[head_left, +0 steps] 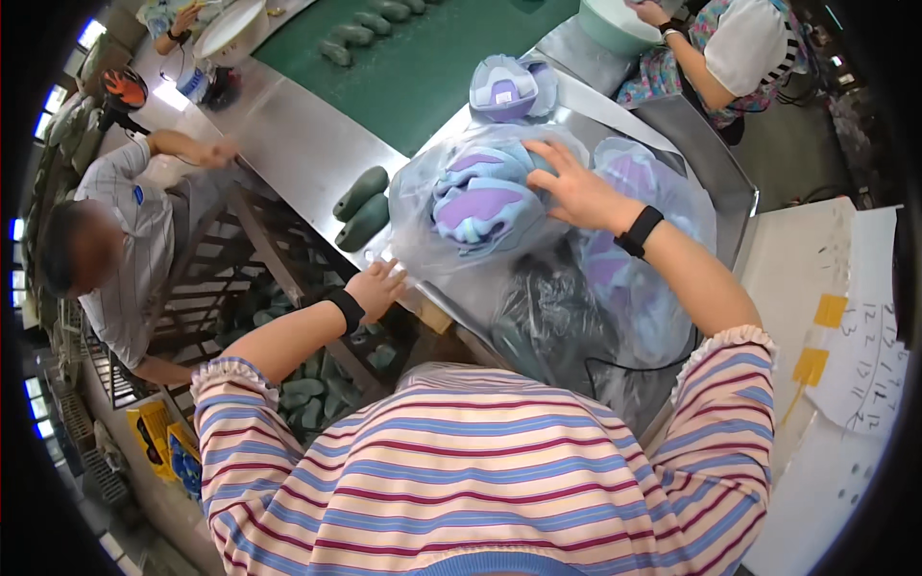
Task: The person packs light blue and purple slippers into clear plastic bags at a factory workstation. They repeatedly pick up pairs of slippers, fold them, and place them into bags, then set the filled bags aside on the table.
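A clear plastic bag (411, 213) lies on the metal table in front of me, with blue and purple shoe uppers (480, 204) bunched inside it. My right hand (581, 192) is over the bag's right side, fingers apart, the fingertips beside the uppers. Down at the table's near edge, my left hand (376, 290) has its fingers stretched and slightly spread by the bag's lower left edge. Whether those fingers pinch any plastic is hard to make out. Two dark green shoe lasts (364, 223) rest just left of the bag.
More blue-purple uppers in plastic (629, 288) lie at right, next to a dark plastic bag (552, 312). Stacked uppers (504, 88) stand behind. A green conveyor belt (370, 82) carries several lasts. A rack (226, 250) and a seated person (130, 250) are left; another person works at upper right.
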Tool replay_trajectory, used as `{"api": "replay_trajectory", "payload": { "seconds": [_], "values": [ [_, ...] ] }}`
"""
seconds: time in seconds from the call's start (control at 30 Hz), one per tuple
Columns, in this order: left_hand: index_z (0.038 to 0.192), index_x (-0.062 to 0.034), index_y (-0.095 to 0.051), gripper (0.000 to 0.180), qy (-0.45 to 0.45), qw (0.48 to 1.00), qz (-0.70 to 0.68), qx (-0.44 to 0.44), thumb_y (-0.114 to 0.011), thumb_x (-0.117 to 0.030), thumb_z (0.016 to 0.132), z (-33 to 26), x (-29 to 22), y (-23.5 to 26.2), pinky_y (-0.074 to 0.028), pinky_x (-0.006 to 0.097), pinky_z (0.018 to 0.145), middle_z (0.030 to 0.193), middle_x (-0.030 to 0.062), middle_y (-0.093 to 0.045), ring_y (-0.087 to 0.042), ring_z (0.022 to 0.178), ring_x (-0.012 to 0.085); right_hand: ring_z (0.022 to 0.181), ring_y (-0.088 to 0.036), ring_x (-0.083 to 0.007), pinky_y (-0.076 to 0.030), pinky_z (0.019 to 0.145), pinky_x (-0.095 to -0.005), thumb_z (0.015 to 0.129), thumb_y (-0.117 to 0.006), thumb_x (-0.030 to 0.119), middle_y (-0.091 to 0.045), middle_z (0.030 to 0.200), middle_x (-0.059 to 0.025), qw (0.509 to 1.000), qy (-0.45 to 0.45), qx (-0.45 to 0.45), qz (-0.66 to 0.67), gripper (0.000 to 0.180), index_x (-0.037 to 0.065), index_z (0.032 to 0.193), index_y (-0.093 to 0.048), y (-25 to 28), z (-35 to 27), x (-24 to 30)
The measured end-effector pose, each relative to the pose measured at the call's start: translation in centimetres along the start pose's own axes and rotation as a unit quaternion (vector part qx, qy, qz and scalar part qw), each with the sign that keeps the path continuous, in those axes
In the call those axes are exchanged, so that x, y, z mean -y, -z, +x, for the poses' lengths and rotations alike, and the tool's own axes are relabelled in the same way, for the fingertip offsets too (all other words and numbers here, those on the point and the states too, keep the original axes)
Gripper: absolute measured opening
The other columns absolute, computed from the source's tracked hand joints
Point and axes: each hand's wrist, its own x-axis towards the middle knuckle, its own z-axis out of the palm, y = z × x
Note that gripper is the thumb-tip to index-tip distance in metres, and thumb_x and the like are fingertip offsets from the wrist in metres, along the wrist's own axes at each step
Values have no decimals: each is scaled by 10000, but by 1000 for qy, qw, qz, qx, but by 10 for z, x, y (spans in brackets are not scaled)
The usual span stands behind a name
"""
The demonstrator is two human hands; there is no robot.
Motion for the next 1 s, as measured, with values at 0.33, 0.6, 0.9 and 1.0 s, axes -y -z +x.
{"api": "replay_trajectory", "payload": {
  "seconds": [0.33,0.6,0.9,1.0],
  "values": [
    [1294,-96,-336,927,12,967,-59,-246,-801,-298,518,116,12,211,-437,420,815,1327,156,-324,-370,1188,317,1218,-321,-387,-378,948,-423,627,-711,96,-265,1358,-172,994,-70,-57,68,425,92,960,-446,-7,-8,-11],
    [1396,-199,-165,1144,-74,986,145,-39,-818,-332,466,164,65,233,-481,409,690,1391,117,-232,-376,1177,257,921,-559,-335,-471,765,-416,691,-665,167,-520,1055,-124,966,-226,123,-38,465,99,1107,-471,5,-73,-29],
    [1263,-168,-370,883,-75,977,112,-165,-780,-264,487,135,71,207,-386,454,824,1168,83,-416,-431,1079,222,960,-542,-337,-453,789,-421,741,-636,349,-516,1064,-162,965,-246,87,32,471,72,1103,-514,6,-55,-11],
    [1027,-98,-499,453,-73,972,94,-202,-657,-168,608,112,65,189,-303,439,916,904,56,-488,-483,935,207,982,-531,-353,-442,811,-416,730,-638,426,-534,1076,-186,963,-261,-18,65,564,31,1110,-506,2,-35,-5]
  ]
}}
